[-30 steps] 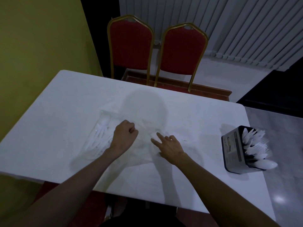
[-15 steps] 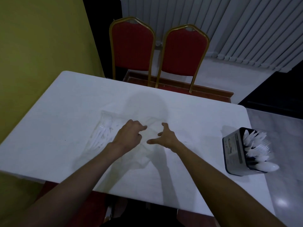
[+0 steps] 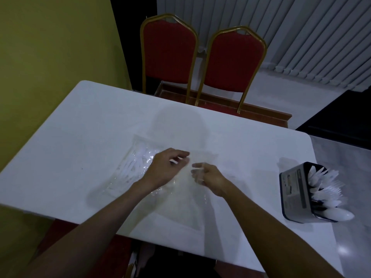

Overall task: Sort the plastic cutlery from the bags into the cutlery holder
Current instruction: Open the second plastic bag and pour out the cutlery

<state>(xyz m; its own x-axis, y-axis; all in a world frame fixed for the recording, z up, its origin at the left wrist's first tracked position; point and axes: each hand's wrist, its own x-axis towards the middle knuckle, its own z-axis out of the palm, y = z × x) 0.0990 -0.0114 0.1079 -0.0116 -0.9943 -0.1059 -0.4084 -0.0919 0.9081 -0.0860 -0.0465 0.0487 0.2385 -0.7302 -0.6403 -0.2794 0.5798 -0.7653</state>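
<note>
A clear plastic bag (image 3: pixel 181 199) lies crumpled on the white table (image 3: pixel 80 137) in front of me. My left hand (image 3: pixel 165 168) pinches its upper edge with curled fingers. My right hand (image 3: pixel 209 178) grips the same edge just to the right, its fingertips showing through the film. A second clear bag (image 3: pixel 133 166) full of white plastic cutlery lies under and left of my left hand. The black cutlery holder (image 3: pixel 297 195) stands tilted at the table's right end, with several white spoons and forks (image 3: pixel 325 189) sticking out of it.
Two red chairs with gold frames (image 3: pixel 230 61) stand behind the table's far edge. A yellow wall (image 3: pixel 50 47) runs along the left. The holder sits close to the table's right edge, above grey floor (image 3: pixel 353 197).
My right hand went from lying flat on the bag to curling round its edge. Both hands drew together at the bag's top, and the film has lifted slightly.
</note>
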